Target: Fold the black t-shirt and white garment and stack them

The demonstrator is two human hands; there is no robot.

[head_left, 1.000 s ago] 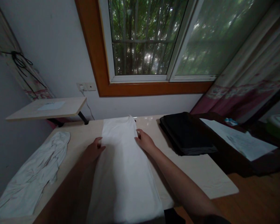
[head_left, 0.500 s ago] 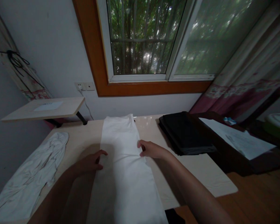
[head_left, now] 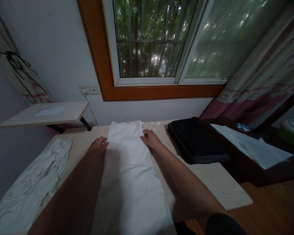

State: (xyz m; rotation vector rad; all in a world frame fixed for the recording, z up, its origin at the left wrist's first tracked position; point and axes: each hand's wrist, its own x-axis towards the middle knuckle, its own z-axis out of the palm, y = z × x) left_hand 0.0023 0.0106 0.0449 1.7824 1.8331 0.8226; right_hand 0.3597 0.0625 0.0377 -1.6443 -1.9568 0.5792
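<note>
A long white folded garment (head_left: 134, 182) lies flat down the middle of the table, running from the near edge toward the wall, with a few creases across it. At its left edge, near the far end, my left hand (head_left: 98, 146) has its fingers curled in and the thumb against the cloth. Opposite, my right hand (head_left: 152, 139) is bent round the right edge, thumb on the fabric. Both hands look closed on the edges, though the fingertips are partly hidden. The garment's kind cannot be made out.
A crumpled white garment (head_left: 36, 182) lies on the left of the table (head_left: 220, 182). Behind it stands a small raised shelf (head_left: 73, 109). Dark folded clothes (head_left: 196, 138) are stacked at the right, beside dark furniture with a paper sheet (head_left: 250, 145). A window (head_left: 154, 42) is ahead.
Both hands have moved away from me along the garment's edges, toward its far end. Their fingers have drawn in closer to the cloth. The garment has hardly shifted.
</note>
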